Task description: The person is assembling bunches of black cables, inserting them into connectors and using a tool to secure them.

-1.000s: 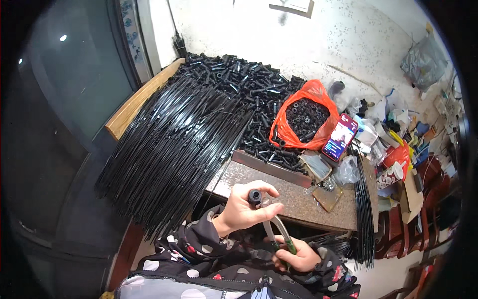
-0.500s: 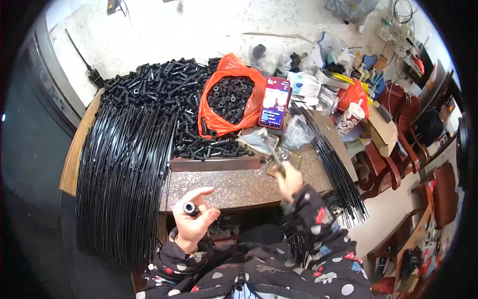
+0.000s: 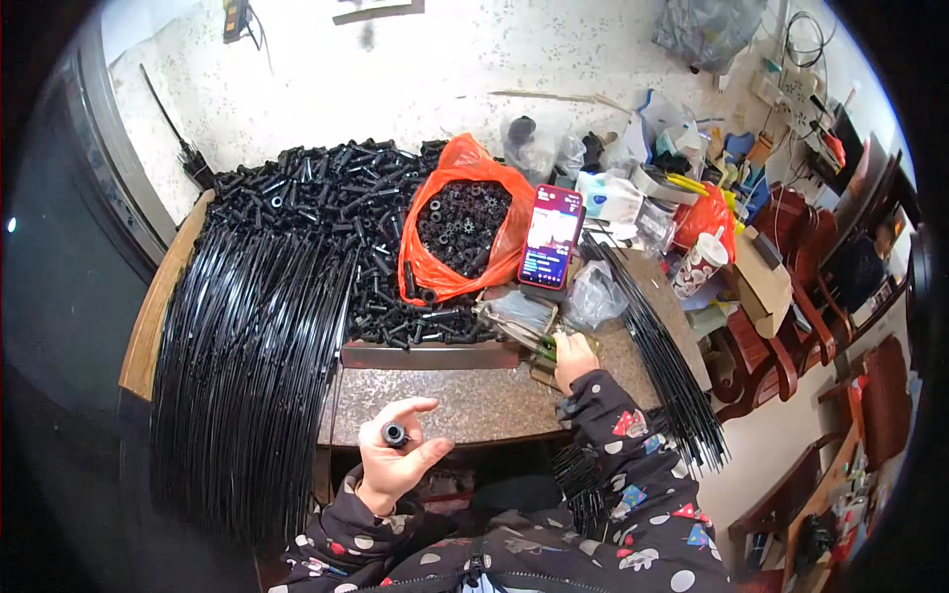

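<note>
My left hand [image 3: 388, 476] is turned palm up in front of the table's near edge, thumb and forefinger apart. Its curled fingers hold a short black tubular fitting [image 3: 394, 435], hollow end upward. Over at the right, my right hand [image 3: 575, 362] is closed around a slim tool [image 3: 544, 345] with a greenish handle. The tool slants to the far left, low by a small clear plastic packet [image 3: 524, 309]; its tip is hard to make out. Beyond the hands, an orange plastic bag [image 3: 408, 275] holds many small black gear-like rings [image 3: 463, 227].
Loose black fittings [image 3: 297, 178] heap the table's back, behind a low metal edge [image 3: 430, 356]. Long black rods [image 3: 247, 366] overhang the left side, more rods [image 3: 667, 346] the right. A phone [image 3: 550, 237] stands by the bag. A paper cup [image 3: 700, 265] stands among clutter.
The view has tilted, so the table sits lower in it. My right hand has reached farther over the table, and its tool points more to the left. My left hand keeps its fitting.
</note>
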Motion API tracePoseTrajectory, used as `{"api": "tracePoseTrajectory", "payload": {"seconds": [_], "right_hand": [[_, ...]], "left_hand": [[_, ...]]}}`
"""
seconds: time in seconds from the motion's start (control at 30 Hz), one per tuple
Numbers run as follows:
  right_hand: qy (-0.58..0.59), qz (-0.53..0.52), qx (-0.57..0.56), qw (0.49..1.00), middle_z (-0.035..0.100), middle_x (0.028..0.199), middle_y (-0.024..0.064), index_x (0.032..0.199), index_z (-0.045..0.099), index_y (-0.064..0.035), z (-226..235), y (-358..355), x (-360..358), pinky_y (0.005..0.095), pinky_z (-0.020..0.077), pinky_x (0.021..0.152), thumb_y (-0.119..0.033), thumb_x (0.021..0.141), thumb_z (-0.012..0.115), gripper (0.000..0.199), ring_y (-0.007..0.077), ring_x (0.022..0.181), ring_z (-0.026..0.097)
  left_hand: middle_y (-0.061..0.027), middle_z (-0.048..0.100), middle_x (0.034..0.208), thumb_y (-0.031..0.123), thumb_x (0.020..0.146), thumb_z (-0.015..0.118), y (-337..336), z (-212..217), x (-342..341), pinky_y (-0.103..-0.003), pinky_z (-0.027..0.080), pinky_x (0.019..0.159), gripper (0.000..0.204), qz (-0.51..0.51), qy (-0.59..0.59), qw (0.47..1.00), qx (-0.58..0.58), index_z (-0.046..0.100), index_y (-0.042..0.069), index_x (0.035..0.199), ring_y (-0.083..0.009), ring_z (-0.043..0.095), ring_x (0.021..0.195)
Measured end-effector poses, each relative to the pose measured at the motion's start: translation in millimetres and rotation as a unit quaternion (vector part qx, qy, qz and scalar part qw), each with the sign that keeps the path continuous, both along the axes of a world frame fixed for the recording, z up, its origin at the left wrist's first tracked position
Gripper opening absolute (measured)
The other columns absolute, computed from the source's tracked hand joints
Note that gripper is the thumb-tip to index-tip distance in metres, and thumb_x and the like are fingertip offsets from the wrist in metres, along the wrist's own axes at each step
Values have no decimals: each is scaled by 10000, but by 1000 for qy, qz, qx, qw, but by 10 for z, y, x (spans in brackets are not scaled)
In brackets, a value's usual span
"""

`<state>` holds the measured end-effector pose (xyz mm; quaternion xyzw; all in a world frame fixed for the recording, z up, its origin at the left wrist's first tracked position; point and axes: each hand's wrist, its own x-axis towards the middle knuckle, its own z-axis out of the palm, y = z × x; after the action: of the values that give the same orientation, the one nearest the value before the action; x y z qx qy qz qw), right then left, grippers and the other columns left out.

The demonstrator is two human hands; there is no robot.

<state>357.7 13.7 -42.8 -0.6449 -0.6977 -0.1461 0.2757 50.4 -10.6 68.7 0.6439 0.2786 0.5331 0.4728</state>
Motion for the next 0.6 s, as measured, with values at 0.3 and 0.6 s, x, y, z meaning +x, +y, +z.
{"api": "tracePoseTrajectory", "payload": {"seconds": [0.3, 0.6], "right_hand": [[204, -137, -21, 969, 564, 767, 207, 949, 509, -63, 145, -98, 200, 430, 447, 685, -103, 715, 586, 249, 417, 746, 544], [778, 232, -121, 572, 553, 743, 65, 854, 448, -58, 1395, -912, -1507, 231, 426, 581, 54, 752, 574, 197, 122, 638, 528]], "left_hand": [[63, 444, 530, 36, 673, 704, -84, 92, -37, -178, 280, 451, 292, -86, 29, 996, 2, 595, -31, 936, -12, 364, 478], [59, 458, 495, 109, 663, 741, -295, 354, 173, -180, 273, 436, 529, -75, 29, 996, 46, 530, 9, 1138, -2, 337, 463]]}}
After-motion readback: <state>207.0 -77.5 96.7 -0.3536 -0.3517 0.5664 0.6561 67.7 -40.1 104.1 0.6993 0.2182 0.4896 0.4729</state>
